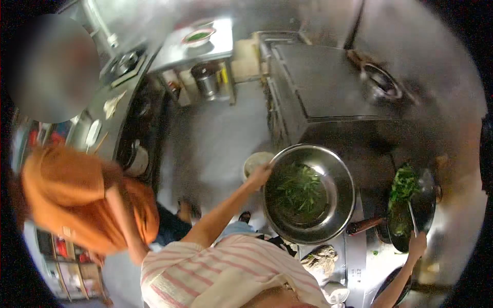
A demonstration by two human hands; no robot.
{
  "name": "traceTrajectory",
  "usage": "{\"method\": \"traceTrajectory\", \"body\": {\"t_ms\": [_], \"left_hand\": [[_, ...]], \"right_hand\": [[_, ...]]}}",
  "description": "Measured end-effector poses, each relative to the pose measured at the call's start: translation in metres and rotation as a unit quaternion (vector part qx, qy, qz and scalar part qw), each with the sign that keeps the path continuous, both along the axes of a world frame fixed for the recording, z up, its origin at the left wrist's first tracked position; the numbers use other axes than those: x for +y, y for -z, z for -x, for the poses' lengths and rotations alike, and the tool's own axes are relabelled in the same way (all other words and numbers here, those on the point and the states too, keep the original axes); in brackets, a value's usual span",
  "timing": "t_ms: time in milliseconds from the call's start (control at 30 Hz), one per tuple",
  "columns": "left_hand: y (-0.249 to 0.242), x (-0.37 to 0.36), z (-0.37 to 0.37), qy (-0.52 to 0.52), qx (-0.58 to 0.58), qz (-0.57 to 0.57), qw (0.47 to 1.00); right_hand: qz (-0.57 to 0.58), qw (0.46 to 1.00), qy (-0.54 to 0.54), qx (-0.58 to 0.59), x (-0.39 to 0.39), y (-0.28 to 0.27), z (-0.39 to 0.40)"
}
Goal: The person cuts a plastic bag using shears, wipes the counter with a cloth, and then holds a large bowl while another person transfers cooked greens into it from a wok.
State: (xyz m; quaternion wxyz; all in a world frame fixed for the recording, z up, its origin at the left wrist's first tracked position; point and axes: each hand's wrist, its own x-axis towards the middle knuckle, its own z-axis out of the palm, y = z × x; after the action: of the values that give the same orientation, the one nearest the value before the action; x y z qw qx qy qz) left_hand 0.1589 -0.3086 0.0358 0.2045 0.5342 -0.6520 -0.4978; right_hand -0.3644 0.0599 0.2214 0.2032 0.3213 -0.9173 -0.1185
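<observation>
A large steel bowl (pixel 336 205) with leafy greens (pixel 299 189) in it is tilted in front of my body. My left hand (pixel 260 176) is closed on its left rim. At the right, my right hand (pixel 417 245) grips the handle of a metal utensil (pixel 413 218), which reaches into a dark wok (pixel 425 205). More greens (pixel 404 184) lie in the wok, at the utensil's far end. The wok's wooden handle (pixel 365 225) points left, towards the bowl.
A person in an orange shirt (pixel 67 192) stands close on the left, beside a long counter (pixel 110 120). A bowl (pixel 199 37) of greens sits on a steel table (pixel 222 41) ahead. A crumpled cloth (pixel 321 259) lies near my body. A pale round container (pixel 252 163) is below my left hand.
</observation>
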Motion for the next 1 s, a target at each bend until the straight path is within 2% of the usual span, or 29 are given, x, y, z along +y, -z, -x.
{"method": "traceTrajectory", "body": {"t_ms": [33, 67, 100, 133, 200, 233, 267, 333, 400, 433, 467, 533, 567, 600, 633, 700, 800, 933, 1000], "left_hand": [[0.023, -0.007, -0.002, 0.019, 0.001, 0.007, 1.000], [0.062, -0.016, -0.005, 0.004, 0.049, 0.014, 0.999], [0.071, -0.019, -0.006, -0.011, 0.096, 0.018, 0.995], [0.082, -0.021, -0.007, 0.007, 0.096, 0.017, 0.995], [0.080, -0.023, -0.008, -0.025, 0.049, 0.010, 0.998], [0.079, -0.023, -0.008, -0.008, 0.047, 0.007, 0.999], [0.079, -0.022, -0.008, -0.017, 0.090, 0.015, 0.996], [0.079, -0.020, -0.011, -0.008, 0.128, 0.015, 0.992], [0.077, -0.027, -0.013, -0.008, 0.172, -0.070, 0.983], [0.075, -0.028, -0.015, 0.006, 0.206, -0.061, 0.977], [0.072, -0.026, -0.016, 0.024, 0.239, -0.059, 0.969], [0.043, -0.018, -0.010, -0.022, 0.131, -0.063, 0.989], [-0.001, -0.002, -0.007, -0.008, 0.099, -0.087, 0.991], [-0.033, 0.006, -0.002, 0.003, 0.066, -0.105, 0.992], [-0.022, 0.002, -0.002, 0.031, 0.058, -0.111, 0.992], [0.006, -0.010, -0.012, 0.014, 0.160, -0.131, 0.978], [0.014, -0.014, -0.017, 0.047, 0.203, -0.126, 0.970], [0.005, -0.009, -0.016, 0.020, 0.150, -0.139, 0.979], [0.003, -0.007, -0.017, 0.057, 0.228, -0.125, 0.964]], "right_hand": [[0.020, 0.999, -0.023, 0.015, 0.004, 0.005, 0.001], [0.050, 0.987, -0.108, 0.103, 0.016, 0.020, 0.012], [0.030, 0.999, -0.010, 0.024, 0.006, 0.001, -0.016], [0.011, 0.994, 0.088, -0.057, -0.012, -0.020, -0.040], [0.010, 0.998, 0.053, -0.040, -0.013, -0.017, -0.046], [0.015, 0.999, 0.039, -0.023, -0.012, -0.012, -0.047], [0.019, 0.999, 0.025, -0.006, -0.012, -0.009, -0.047], [-0.007, 0.995, 0.090, -0.043, -0.021, -0.016, -0.050], [-0.005, 0.994, 0.083, -0.067, -0.021, -0.018, -0.051], [0.053, 0.990, 0.105, -0.078, -0.025, -0.024, -0.059], [0.039, 0.986, 0.117, -0.116, -0.020, -0.015, -0.046], [0.084, 0.983, 0.091, -0.135, -0.009, 0.004, -0.027], [0.098, 0.982, 0.094, -0.134, -0.015, -0.009, -0.045], [0.084, 0.972, 0.143, -0.169, -0.022, -0.023, -0.058], [0.107, 0.970, 0.131, -0.174, -0.018, -0.022, -0.059], [0.113, 0.957, 0.157, -0.215, -0.011, -0.014, -0.047], [0.128, 0.958, 0.144, -0.212, -0.007, -0.012, -0.050], [0.199, 0.956, 0.107, -0.185, 0.007, 0.006, -0.035], [0.160, 0.936, 0.130, -0.284, 0.007, 0.002, -0.029]]}}
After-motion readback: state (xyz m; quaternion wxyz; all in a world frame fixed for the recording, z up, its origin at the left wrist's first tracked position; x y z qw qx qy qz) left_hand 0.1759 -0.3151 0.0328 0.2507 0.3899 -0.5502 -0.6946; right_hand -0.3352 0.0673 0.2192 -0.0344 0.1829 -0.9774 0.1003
